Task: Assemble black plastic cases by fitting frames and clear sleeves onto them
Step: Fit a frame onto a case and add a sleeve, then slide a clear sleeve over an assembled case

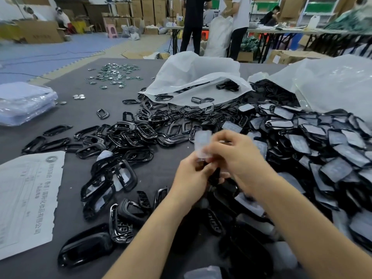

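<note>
Step in hand, my read: sliding the clear sleeve [202, 142] onto the black case [214, 177], held at frame centre above the table [157, 178].

Doing it well:
- keep the sleeve mouth square to the case end
- feed it straight, no cocking
- brace the case from below so it can't twist
- seat it fully before letting go

Motion blur here, so I can't tell how far on it is.

- Left hand [190, 175]: fingers curled round the case, gripping it from the 7 o'clock side.
- Right hand [235, 156]: fingers and thumb closed, pinching the sleeve's lower part. The sleeve sticks up toward 12 o'clock.

Further out:
- loose frames [130, 137] piled at 10 o'clock
- heap of sleeved pieces [332, 158] at 3 o'clock
- white bag [193, 69] at 12 o'clock, black parts spilling from its mouth
</note>
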`<state>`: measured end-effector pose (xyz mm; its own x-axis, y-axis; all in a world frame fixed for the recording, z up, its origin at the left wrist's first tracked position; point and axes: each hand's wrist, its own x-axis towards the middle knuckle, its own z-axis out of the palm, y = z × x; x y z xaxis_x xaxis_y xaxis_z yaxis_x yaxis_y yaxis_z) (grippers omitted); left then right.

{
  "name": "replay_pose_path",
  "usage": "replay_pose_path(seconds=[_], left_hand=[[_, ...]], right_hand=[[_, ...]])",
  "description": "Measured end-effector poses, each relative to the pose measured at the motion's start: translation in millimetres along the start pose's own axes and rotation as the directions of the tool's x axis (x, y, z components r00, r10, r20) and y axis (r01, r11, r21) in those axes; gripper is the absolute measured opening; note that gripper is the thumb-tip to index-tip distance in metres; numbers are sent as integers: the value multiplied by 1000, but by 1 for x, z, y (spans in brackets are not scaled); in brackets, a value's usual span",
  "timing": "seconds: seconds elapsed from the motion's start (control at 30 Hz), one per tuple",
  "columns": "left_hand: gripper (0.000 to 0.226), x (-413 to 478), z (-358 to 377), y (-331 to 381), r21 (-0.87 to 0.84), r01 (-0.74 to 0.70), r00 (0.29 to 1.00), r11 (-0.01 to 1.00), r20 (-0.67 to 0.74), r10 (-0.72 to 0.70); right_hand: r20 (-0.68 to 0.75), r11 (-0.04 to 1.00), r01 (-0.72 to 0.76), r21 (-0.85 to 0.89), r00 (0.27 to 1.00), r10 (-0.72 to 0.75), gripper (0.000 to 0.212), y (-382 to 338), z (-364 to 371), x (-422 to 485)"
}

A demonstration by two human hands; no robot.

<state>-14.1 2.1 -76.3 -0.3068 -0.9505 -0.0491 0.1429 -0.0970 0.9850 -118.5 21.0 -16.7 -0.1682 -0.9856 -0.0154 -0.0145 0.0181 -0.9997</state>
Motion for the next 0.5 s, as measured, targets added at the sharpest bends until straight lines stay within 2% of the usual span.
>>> replay_pose_path(seconds=[0.1, 0.33, 0.5], left_hand=[[17, 1, 2, 0, -22, 1, 1000, 1000, 1, -1], [15, -2, 9, 8, -191, 99, 994, 977, -27, -106], [16, -2, 11, 8, -241, 130, 991, 962, -4, -135]], right_hand=[[-9, 976, -51, 210, 998, 54, 20, 10, -37, -16], [-10, 963, 67, 262, 998, -66, 8, 31, -60, -30], [-24, 960, 133, 245, 991, -131, 32, 31, -64, -31]])
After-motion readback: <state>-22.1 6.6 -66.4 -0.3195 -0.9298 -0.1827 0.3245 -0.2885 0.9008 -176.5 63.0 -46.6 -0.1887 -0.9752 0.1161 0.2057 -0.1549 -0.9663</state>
